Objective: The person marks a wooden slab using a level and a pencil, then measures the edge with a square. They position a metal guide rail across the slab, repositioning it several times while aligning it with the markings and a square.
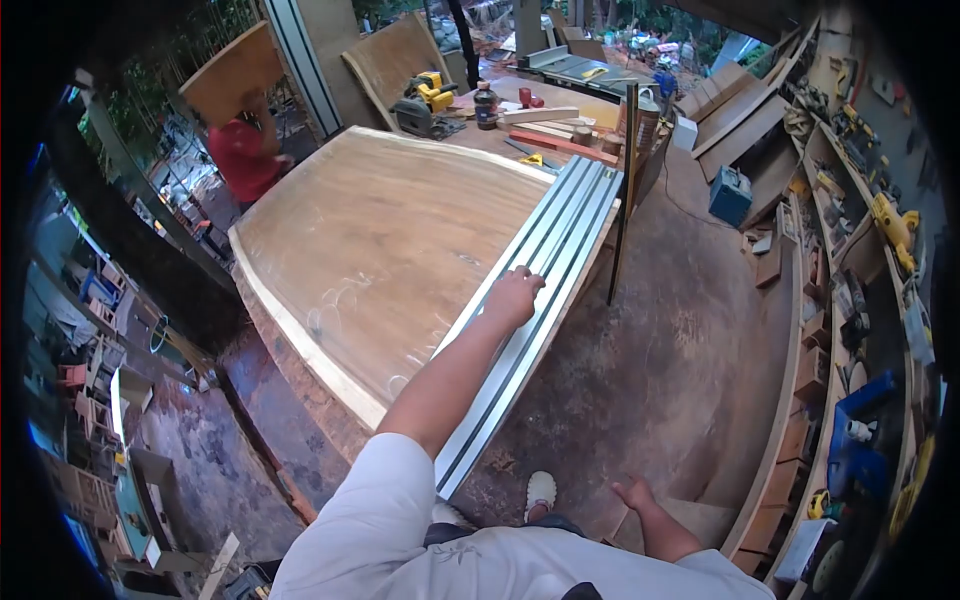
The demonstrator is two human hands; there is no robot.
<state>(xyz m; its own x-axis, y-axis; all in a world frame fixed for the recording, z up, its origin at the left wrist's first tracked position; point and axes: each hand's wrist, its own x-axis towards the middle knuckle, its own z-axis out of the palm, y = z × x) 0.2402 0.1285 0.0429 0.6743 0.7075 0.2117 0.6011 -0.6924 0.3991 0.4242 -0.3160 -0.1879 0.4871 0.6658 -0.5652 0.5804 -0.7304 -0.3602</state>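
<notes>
My left hand (513, 297) rests on a long silver guide rail (568, 236) with dark lengthwise strips, its fingers curled over the raised ribs. The rail lies flat along the right edge of a wide wooden slab (365, 225), which has pale live edges and faint chalk-like marks on its face. Low at my right side, my right hand (635, 492) hangs above the floor with its fingers apart, holding nothing.
A person in a red shirt (240, 160) carries a curved wooden board (235, 72) at the far left. A yellow saw (432, 95), a dark bottle (486, 106) and wood strips lie behind the slab. An upright dark bar (625, 190) stands beside the rail; tool shelves (800, 340) line the right.
</notes>
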